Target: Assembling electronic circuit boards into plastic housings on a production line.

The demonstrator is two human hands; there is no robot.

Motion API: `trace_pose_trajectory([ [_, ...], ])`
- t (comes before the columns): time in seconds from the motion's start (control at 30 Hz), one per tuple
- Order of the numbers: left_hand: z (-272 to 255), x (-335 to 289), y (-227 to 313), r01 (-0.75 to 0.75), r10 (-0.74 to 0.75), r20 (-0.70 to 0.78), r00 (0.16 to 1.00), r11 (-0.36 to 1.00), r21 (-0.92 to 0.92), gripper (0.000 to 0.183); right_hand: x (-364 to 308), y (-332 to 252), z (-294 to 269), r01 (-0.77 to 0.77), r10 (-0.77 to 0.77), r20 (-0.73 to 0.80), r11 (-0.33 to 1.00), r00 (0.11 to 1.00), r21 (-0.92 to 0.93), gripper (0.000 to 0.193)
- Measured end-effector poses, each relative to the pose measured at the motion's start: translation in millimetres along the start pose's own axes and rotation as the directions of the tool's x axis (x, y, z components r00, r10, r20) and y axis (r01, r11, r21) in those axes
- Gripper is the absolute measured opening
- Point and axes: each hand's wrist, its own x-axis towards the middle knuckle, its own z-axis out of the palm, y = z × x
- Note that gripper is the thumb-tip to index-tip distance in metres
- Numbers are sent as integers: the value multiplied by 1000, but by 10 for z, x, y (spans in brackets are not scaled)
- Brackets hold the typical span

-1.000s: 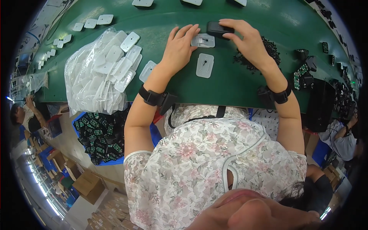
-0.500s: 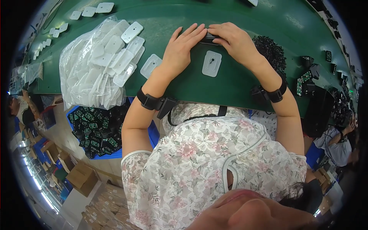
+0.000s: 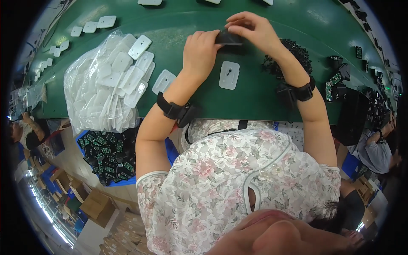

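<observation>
My left hand (image 3: 200, 53) grips a black plastic housing (image 3: 230, 39), tilted on edge above the green table; the far fingers are hidden behind it. At the housing's upper edge is my right hand (image 3: 257, 35), its thumb and fingertips drawn together. Whether anything small lies between them is too fine to see. Nearer to me a white plate (image 3: 229, 75) with a dark keyhole-shaped mark lies flat. Another white plate (image 3: 164, 80) rests by my left forearm. A heap of small black parts (image 3: 293, 55) lies beside my right forearm.
A clear bag of white plates (image 3: 100, 85) stands on the table (image 3: 187, 100) at left. Below it, a blue bin (image 3: 123, 182) holds circuit boards. Black housings (image 3: 340, 76) lie at right. White plates (image 3: 89, 27) line the far left. Other people sit at both sides.
The black housing has tipped up in my left hand. My right hand has lifted from its side, with fingers drawn together. White plates at the far edge and left have shifted in view.
</observation>
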Motion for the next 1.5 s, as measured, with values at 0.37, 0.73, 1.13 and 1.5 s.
trace_pose_trajectory([
  [0.37, -26, 237, 428, 254, -204, 151, 967, 759, -600, 45, -227, -66, -541, 140, -107, -330, 987, 938, 77, 33],
  [0.73, -291, -496, 674, -121, 87, 171, 981, 973, 195, 82, -21, 499, -2280, -143, 28, -239, 865, 971, -482, 26],
  [1.13, -309, -556, 529, -130, 113, 243, 964, 990, 58, 62, -357, 500, -2622, -202, -128, -480, 792, 868, -576, 39],
  [1.5, -219, -711, 251, -61, 51, 102, 993, 993, 102, 56, -1502, 815, -2663, -736, 181, -714, 191, 677, -649, 62],
])
